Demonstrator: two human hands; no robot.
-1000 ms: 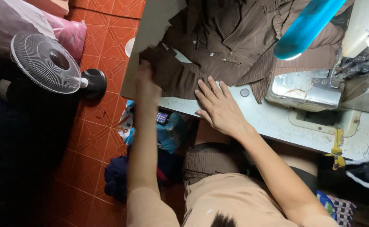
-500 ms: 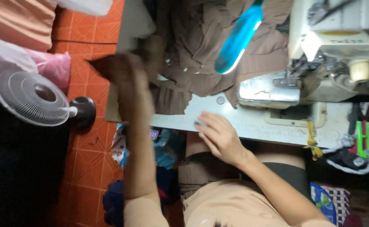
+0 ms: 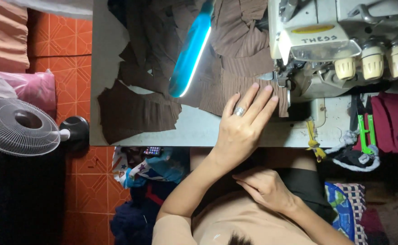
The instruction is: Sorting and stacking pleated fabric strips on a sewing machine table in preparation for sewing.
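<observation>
My left hand [image 3: 244, 122] lies flat, fingers spread, on a piece of brown pleated fabric [image 3: 235, 59]. Its fingertips almost touch the foot of a white overlock sewing machine [image 3: 326, 50], and one finger wears a ring. My right hand [image 3: 267, 188] rests low against my lap with loose fingers and holds nothing. More brown fabric pieces [image 3: 135, 113] lie spread over the left of the white table [image 3: 199, 131]. A glowing blue lamp tube [image 3: 190, 54] hangs slantwise over the fabric.
A white fan [image 3: 17, 127] on a black base stands on the orange tiled floor [image 3: 72, 45] at left, beside a pink bag [image 3: 31, 88]. Colourful cloth [image 3: 149, 172] is piled under the table. Green-handled clippers [image 3: 364, 131] and thread scraps lie at the table's right.
My left hand has come down from the fabric at the table's far left and now lies flat beside the machine. My right hand has left the tabletop for my lap. The view has shifted right.
</observation>
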